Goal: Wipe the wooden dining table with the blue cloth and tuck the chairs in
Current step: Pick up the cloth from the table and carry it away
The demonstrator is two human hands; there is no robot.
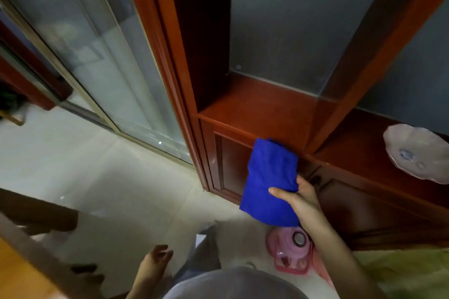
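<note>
Right hand (300, 201) is gripping the folded cloth (269, 182), thumb across its front, at centre right of the frame, in front of the cabinet (262, 107). Left hand (153, 262) is hanging at bottom centre, fingers loosely curled, holding nothing. A plate (418, 153) is sitting on the cabinet ledge at far right.

Step, as judged: cloth in hand, wiping not yet begun. A wood surface, probably the table (14, 274), is showing at lower left. Next move calls for turning that way and spreading the cloth flat on it.
</note>
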